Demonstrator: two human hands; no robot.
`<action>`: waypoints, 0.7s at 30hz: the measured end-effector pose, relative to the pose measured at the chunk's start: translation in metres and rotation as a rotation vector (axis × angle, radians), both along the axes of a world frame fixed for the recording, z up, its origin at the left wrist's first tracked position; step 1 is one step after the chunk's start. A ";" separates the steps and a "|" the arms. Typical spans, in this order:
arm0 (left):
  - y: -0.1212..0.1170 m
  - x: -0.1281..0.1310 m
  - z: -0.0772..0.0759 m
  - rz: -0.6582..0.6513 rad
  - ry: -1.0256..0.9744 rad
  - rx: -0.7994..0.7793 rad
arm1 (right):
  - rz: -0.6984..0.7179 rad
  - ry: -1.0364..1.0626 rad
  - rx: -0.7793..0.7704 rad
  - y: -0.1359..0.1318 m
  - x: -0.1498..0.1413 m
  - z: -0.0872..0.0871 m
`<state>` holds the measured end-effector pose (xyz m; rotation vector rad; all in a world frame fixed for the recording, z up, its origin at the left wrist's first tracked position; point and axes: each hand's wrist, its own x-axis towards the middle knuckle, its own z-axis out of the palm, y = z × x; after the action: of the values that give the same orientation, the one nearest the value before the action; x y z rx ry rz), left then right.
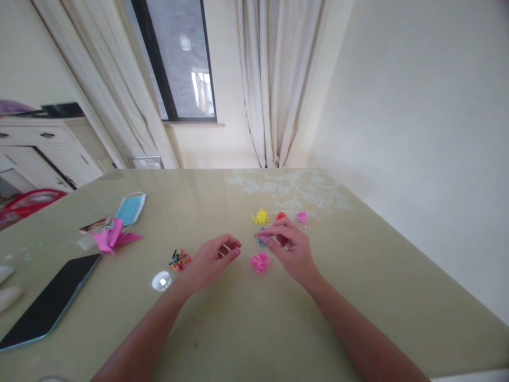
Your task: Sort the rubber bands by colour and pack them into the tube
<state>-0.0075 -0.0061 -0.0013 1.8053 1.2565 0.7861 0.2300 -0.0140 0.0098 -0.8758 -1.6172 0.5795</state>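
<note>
My right hand (289,245) is pinched, with a tiny red rubber band (256,235) at its fingertips, just over a small blue pile (262,240) that the fingers partly cover. Below it lies a pile of pink rubber bands (260,262). A yellow pile (261,216) sits beyond, and a red pile (281,215) is half hidden behind the hand. My left hand (214,260) hovers left of the pink pile, fingers loosely curled, thumb and fingertips apart, nothing visible between them. Beside its wrist is a mixed-colour pile of bands (181,260).
A clear round dish (161,281) stands by my left forearm. Further left are a dark tablet (51,300), a pink paper crane (113,237) and a blue face mask (131,209). A small pink cup (302,218) stands at right. The wall borders the table's right edge.
</note>
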 end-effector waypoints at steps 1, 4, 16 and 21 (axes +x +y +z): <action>0.002 -0.007 0.001 0.017 0.077 0.036 | -0.002 0.076 -0.020 0.002 0.005 0.003; 0.009 -0.032 0.003 0.027 0.294 0.093 | 0.025 0.272 -0.053 0.007 0.019 0.012; 0.021 -0.065 -0.003 -0.118 0.482 -0.146 | 0.105 0.562 -0.068 0.010 0.027 0.022; 0.022 -0.065 -0.005 -0.116 0.452 -0.149 | 0.110 0.599 -0.110 0.020 0.034 0.016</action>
<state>-0.0721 0.0154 -0.0064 1.9749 1.4314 0.2139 0.2638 0.0065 0.0261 -0.6124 -1.0978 0.9166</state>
